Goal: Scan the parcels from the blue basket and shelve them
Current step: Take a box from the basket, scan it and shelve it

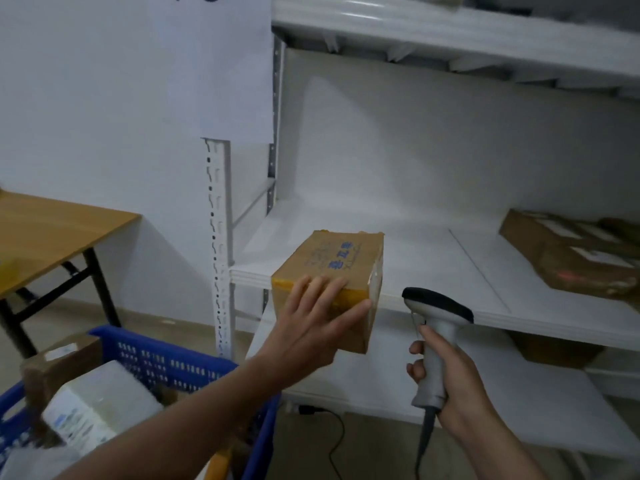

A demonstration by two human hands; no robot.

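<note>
Brown cardboard parcel on the front edge of the white shelf, centre frame.
Our left hand presses straight fingers against its near face (yellow-taped); our right hand grips the grey handheld scanner; the blue plastic basket sits lower left.

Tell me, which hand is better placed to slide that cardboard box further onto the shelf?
Left, probably. The left hand lies with straight fingers against the cardboard box at the front edge of the white shelf, while the right hand is wrapped round the barcode scanner, so it is busy.
</note>
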